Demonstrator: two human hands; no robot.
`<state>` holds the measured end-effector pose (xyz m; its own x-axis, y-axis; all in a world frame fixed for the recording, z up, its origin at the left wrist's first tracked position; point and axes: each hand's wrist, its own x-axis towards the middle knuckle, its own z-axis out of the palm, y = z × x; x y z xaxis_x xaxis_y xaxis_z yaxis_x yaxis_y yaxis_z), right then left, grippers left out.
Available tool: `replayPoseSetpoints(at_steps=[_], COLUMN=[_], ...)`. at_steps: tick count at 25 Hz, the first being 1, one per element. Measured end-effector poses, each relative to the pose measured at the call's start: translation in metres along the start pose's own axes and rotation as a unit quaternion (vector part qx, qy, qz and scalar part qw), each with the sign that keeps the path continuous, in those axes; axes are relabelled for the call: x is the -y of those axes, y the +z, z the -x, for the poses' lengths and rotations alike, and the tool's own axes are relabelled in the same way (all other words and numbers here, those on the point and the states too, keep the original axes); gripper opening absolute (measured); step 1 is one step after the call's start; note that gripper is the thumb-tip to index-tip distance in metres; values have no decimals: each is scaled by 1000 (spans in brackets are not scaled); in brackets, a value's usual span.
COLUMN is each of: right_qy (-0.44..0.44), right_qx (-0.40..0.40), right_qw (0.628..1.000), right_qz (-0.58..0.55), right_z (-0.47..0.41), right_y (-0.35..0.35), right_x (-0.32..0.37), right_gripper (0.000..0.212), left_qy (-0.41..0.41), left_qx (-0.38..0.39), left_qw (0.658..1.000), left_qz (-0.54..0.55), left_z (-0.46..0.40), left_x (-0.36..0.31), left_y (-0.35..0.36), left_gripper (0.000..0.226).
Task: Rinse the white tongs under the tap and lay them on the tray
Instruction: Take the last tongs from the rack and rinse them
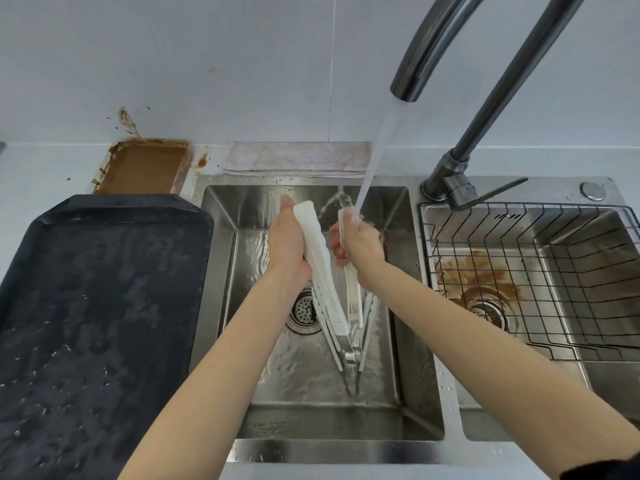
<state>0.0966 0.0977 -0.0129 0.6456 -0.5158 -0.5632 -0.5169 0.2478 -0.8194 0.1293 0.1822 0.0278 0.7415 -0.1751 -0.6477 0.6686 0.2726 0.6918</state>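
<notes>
tongs: white tongs (pixel 327 271) over the left sink basin (pixel 398 306), arms spread in a V, hinge at 6 o'clock, tips at 12
left hand (pixel 289 242): fingers wrapped on left arm
right hand (pixel 358 245): fingers wrapped on right arm, under tap (pixel 408 88) stream
tray: black tray (pixel 104 306) at 9 o'clock of tongs; left hand nearer
next: likely carry left, long axis along the tray

Tongs (pixel 325 271) over the middle sink (pixel 311 420), tray (pixel 104 289) left, wire basket (pixel 540 282) right, tap (pixel 450 46) behind.
</notes>
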Motion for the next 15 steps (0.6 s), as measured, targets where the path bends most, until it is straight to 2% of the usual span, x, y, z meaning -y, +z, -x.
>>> replayPoseSetpoints(at_steps=[2, 5, 8, 11, 13, 15], right_qy=[13, 70, 111, 124, 132, 136], right_qx=[1, 28, 28, 16, 11, 7], right_qw=[1000, 993, 987, 988, 987, 987], right_qz=[-4, -88, -109, -87, -87, -89], right_z=[0, -2, -3, -4, -6, -7], right_y=[-8, -21, -31, -33, -34, -36], right_x=[-2, -10, -26, -40, -49, -58], right_gripper=[42, 38, 33, 38, 42, 44], left_qy=[-14, -29, -44, -43, -39, -47], left_qx=[-34, -82, -67, -31, -7, 4], left_qw=[999, 996, 997, 987, 966, 954], left_qz=[-4, 0, -8, -151, -254, -295], left_z=[-6, -20, -23, -20, -19, -17], left_x=[4, 13, 28, 52, 70, 85], left_y=[-4, -19, -29, -34, -41, -49], left_gripper=[49, 52, 49, 20, 22, 19])
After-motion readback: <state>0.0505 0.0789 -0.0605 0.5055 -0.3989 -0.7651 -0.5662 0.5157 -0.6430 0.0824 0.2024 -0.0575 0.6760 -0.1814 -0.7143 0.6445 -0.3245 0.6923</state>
